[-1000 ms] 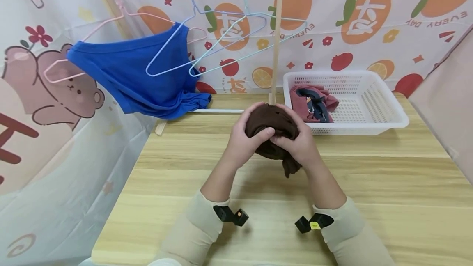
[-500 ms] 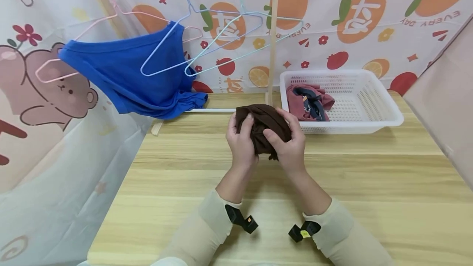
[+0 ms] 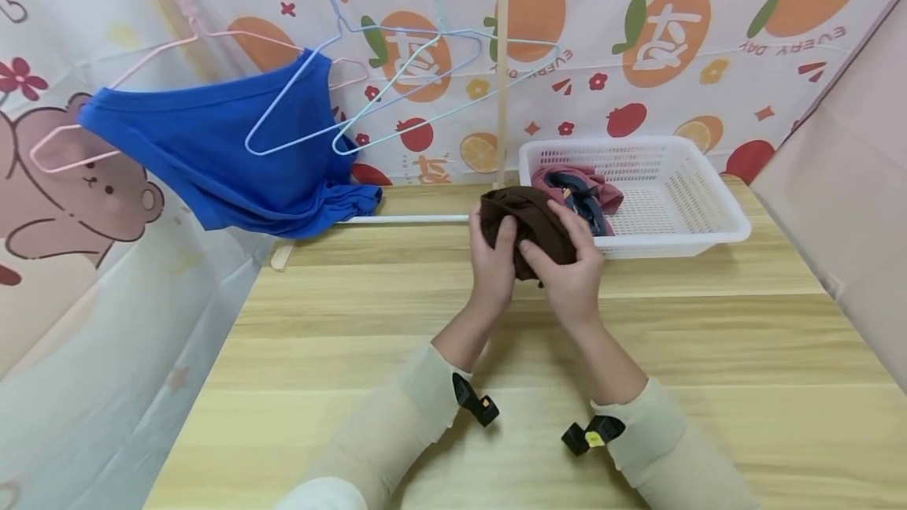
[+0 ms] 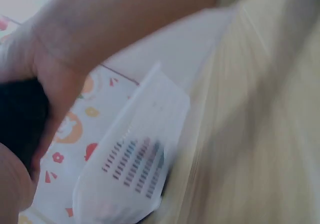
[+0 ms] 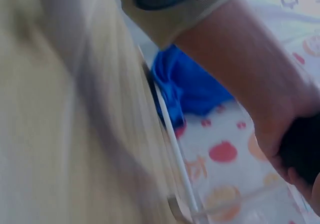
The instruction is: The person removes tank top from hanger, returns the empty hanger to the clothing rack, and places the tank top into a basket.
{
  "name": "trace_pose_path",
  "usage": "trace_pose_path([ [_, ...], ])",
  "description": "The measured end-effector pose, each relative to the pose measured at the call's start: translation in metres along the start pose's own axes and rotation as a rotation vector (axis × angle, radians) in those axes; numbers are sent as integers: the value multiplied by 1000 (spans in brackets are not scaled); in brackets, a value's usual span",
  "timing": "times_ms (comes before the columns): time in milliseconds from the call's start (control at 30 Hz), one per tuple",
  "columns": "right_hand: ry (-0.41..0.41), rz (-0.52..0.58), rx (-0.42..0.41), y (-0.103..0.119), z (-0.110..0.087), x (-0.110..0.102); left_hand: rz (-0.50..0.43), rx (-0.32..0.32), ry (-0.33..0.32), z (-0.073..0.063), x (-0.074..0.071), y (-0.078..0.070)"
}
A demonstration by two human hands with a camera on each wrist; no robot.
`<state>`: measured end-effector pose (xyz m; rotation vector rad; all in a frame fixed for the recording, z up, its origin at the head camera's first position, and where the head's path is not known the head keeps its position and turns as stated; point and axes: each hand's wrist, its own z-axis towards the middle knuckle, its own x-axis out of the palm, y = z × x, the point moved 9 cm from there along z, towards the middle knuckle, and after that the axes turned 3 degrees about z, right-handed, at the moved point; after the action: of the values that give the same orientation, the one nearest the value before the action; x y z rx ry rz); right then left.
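A bundled dark brown cloth is held above the table between both hands, just in front of the basket. My left hand grips its left side with the thumb over the near face. On the other side my right hand grips it, thumb pressed into the folds and fingers round the outer edge. In the left wrist view the cloth looks nearly black, and in the right wrist view the cloth is partly cut off by the frame edge. The cloth's far side is hidden.
A white perforated basket holds a rose and navy garment at its left end. At the left, a blue garment hangs from a pink hanger on a rack, beside a blue hanger and a mint hanger. The rack's white lower bar crosses the table.
The hands have turned and regrasped the brown cloth; its dangling end is now mostly tucked up. The head view has shifted, so the rack and basket sit further left in frame.
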<state>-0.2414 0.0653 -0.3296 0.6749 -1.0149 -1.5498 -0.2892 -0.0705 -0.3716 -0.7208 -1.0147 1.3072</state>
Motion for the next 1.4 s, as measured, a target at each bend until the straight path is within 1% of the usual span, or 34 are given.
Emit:
trace_pose_path([
  [67,-33,-36,-38,-5,13,-12,113,15,140,5,13,5],
  [167,-71,-120,-62,-24,36,-36,361,0,337,11,32,19],
  [267,-95,-223,-49,-48,61,-63,710,-18,519,10,48,39],
  [367,-101,-359,-28,-64,85,-87,1095,5,695,4,62,63],
  [400,-94,-410,-18,-71,93,-94,1213,16,744,0,65,69],
  [433,-82,-469,2,-78,101,-102,1310,25,789,-3,68,75],
  [500,-52,-587,51,-93,116,-116,1445,46,845,-8,73,82],
  [533,-36,-642,87,-101,123,-123,1482,52,859,-10,75,84],
  [600,8,-750,174,-118,134,-135,1519,79,864,-12,79,84],
  [733,109,-909,348,-150,146,-154,1517,151,855,-14,88,83],
  [800,176,-956,423,-166,147,-159,1510,180,858,-15,92,84],
  [833,210,-962,463,-173,145,-160,1508,194,861,-16,94,85],
  [900,276,-968,510,-184,141,-158,1502,216,869,-17,97,85],
  [1000,383,-946,517,-192,137,-142,1497,233,878,-16,100,86],
  [1067,466,-939,473,-192,136,-124,1502,245,877,-14,100,85],
  [1133,575,-935,448,-191,132,-101,1510,252,873,-11,100,86],
  [1200,685,-949,469,-190,124,-82,1515,253,867,-7,99,85],
  [1267,785,-984,503,-189,114,-70,1515,249,856,-4,97,85],
  [1333,851,-1004,541,-189,107,-63,1517,239,840,0,94,85],
  [1400,891,-1013,560,-190,103,-59,1516,228,831,2,91,85],
])
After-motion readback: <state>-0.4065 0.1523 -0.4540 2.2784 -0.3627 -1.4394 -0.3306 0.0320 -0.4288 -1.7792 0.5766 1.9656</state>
